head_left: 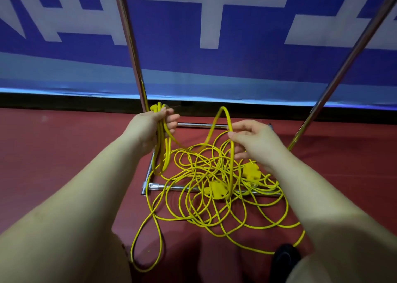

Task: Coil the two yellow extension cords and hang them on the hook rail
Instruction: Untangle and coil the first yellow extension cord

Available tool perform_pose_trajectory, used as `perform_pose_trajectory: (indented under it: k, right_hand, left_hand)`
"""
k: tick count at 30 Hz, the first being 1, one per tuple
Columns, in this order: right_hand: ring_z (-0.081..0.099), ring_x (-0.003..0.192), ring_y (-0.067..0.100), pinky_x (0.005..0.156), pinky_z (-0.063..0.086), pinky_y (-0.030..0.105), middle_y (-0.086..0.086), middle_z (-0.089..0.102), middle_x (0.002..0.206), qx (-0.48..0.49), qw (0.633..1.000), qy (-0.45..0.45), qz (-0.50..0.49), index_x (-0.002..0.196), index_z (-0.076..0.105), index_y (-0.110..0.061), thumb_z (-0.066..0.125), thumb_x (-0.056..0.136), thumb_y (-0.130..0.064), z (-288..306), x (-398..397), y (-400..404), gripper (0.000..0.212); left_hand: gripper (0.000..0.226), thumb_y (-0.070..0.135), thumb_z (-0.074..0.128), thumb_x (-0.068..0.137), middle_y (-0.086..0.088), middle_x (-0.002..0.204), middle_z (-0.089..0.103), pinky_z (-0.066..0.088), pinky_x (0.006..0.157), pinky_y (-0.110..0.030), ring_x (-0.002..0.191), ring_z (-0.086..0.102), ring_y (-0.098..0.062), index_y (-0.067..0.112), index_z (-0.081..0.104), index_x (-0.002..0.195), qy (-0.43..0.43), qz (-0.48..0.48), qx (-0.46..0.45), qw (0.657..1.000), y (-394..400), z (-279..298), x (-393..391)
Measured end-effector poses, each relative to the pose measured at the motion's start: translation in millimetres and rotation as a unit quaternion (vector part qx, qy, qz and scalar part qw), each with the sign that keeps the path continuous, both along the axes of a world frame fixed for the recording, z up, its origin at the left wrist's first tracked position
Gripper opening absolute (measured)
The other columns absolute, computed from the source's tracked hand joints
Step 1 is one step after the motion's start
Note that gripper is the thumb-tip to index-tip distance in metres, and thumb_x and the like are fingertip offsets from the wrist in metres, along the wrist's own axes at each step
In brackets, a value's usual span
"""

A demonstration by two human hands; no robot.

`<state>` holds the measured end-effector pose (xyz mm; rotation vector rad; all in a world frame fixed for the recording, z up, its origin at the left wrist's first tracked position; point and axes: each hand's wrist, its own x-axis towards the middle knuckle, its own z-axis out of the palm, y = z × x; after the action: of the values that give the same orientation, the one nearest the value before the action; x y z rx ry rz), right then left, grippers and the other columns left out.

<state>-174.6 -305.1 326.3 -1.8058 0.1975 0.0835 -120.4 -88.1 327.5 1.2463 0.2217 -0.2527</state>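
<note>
the left hand [153, 121] grips a few hanging loops of yellow cord [161, 151]. the right hand [252, 140] pinches a raised bight [224, 119] to the right of that bundle, so the next loop likely travels leftward. the remaining tangle [214, 188] lies below on the red floor [64, 136], over the rack base [171, 188].

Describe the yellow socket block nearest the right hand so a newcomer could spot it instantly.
Start at the chrome tube rack base on the red floor, buried under tangled yellow extension cord. Two yellow plastic socket blocks lie there; this block sits just below the right hand, farther right than its twin on the front tube.
</note>
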Motion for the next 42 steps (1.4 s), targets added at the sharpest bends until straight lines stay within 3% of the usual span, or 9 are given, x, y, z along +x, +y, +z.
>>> perform_pose_trajectory:
  k: [8, 16, 20, 22, 26, 30, 35, 39, 42]
  right_hand:
    - [0.057, 0.048, 0.008, 0.045, 0.047, 0.018, 0.001, 0.058, 0.075, 0.070, 0.993, 0.096, -0.009, 0.107, 0.064, -0.010, 0.059, 0.090, -0.014, 0, 1, 1, 0.019]
    - [0.060, 0.041, 0.006, 0.039, 0.047, 0.014, 0.005, 0.058, 0.071, 0.276, 0.947, 0.163, -0.033, 0.095, 0.058, -0.004, 0.053, 0.092, -0.009, 7, 5, 9, 0.007]
    - [0.059, 0.039, 0.006, 0.037, 0.046, 0.013, 0.002, 0.063, 0.050, 0.289, 0.940, 0.173, -0.051, 0.082, 0.058, -0.004, 0.055, 0.092, -0.009, 4, 9, 13, 0.012]
    - [0.061, 0.040, 0.007, 0.038, 0.047, 0.013, 0.001, 0.063, 0.050, 0.288, 0.940, 0.174, -0.053, 0.080, 0.058, -0.004, 0.056, 0.091, -0.009, 3, 10, 15, 0.012]
    - [0.063, 0.043, 0.006, 0.035, 0.045, 0.013, 0.000, 0.065, 0.051, 0.254, 0.948, 0.183, -0.052, 0.080, 0.060, -0.005, 0.059, 0.090, -0.012, 1, 11, 18, 0.012]
    - [0.060, 0.040, 0.002, 0.031, 0.037, 0.010, -0.006, 0.063, 0.046, 0.191, 0.965, 0.173, -0.055, 0.078, 0.059, -0.010, 0.063, 0.088, -0.017, 0, 12, 18, 0.013]
    - [0.042, 0.034, -0.002, 0.034, 0.028, 0.012, -0.010, 0.058, 0.054, 0.023, 0.992, 0.120, -0.023, 0.071, 0.062, -0.017, 0.062, 0.089, -0.029, -4, 13, 17, 0.022]
    - [0.046, 0.043, 0.002, 0.038, 0.034, 0.013, -0.004, 0.062, 0.073, -0.011, 0.997, 0.075, -0.025, 0.099, 0.064, -0.010, 0.055, 0.093, -0.027, -5, 17, 8, 0.020]
    - [0.057, 0.057, 0.004, 0.050, 0.045, 0.014, -0.003, 0.064, 0.082, -0.059, 0.991, 0.096, 0.072, 0.105, 0.062, -0.012, 0.048, 0.095, -0.033, -3, 10, 8, 0.027]
  left_hand:
    - [0.025, 0.019, 0.038, 0.100, 0.008, 0.055, 0.063, 0.041, 0.042, -0.012, 0.039, 0.046, -0.001, 0.011, 0.060, 0.090, 0.019, -0.109, 0.018, 0.994, -8, 4, -8]
    - [0.026, 0.017, 0.038, 0.100, -0.001, 0.067, 0.072, 0.053, 0.049, -0.018, 0.054, 0.067, -0.007, 0.008, 0.060, 0.090, 0.026, -0.210, 0.064, 0.975, -27, 2, -23]
    - [0.026, 0.017, 0.040, 0.100, -0.002, 0.070, 0.072, 0.055, 0.055, -0.021, 0.058, 0.069, -0.010, 0.007, 0.061, 0.089, 0.026, -0.252, 0.086, 0.964, -35, -4, -27]
    - [0.025, 0.016, 0.041, 0.099, -0.006, 0.075, 0.073, 0.056, 0.058, -0.023, 0.061, 0.069, -0.012, 0.006, 0.063, 0.090, 0.025, -0.263, 0.088, 0.960, -37, -8, -28]
    - [0.023, 0.015, 0.045, 0.098, -0.013, 0.085, 0.070, 0.058, 0.066, -0.029, 0.064, 0.069, -0.016, 0.003, 0.063, 0.092, 0.025, -0.269, 0.096, 0.958, -42, -11, -29]
    - [0.024, 0.017, 0.045, 0.098, -0.010, 0.081, 0.072, 0.057, 0.068, -0.027, 0.068, 0.070, -0.016, 0.001, 0.063, 0.095, 0.021, -0.292, 0.106, 0.950, -43, -11, -32]
    - [0.022, 0.017, 0.044, 0.099, -0.004, 0.067, 0.070, 0.056, 0.062, -0.025, 0.063, 0.069, -0.014, 0.005, 0.062, 0.095, 0.023, -0.287, 0.096, 0.953, -46, -11, -33]
    - [0.025, 0.018, 0.041, 0.100, 0.002, 0.058, 0.065, 0.056, 0.054, -0.023, 0.060, 0.070, -0.013, 0.008, 0.061, 0.089, 0.023, -0.235, 0.066, 0.970, -39, -8, -26]
    - [0.028, 0.018, 0.040, 0.100, 0.003, 0.054, 0.062, 0.055, 0.050, -0.021, 0.059, 0.070, -0.013, 0.008, 0.061, 0.087, 0.036, -0.187, 0.028, 0.981, -34, -5, -22]
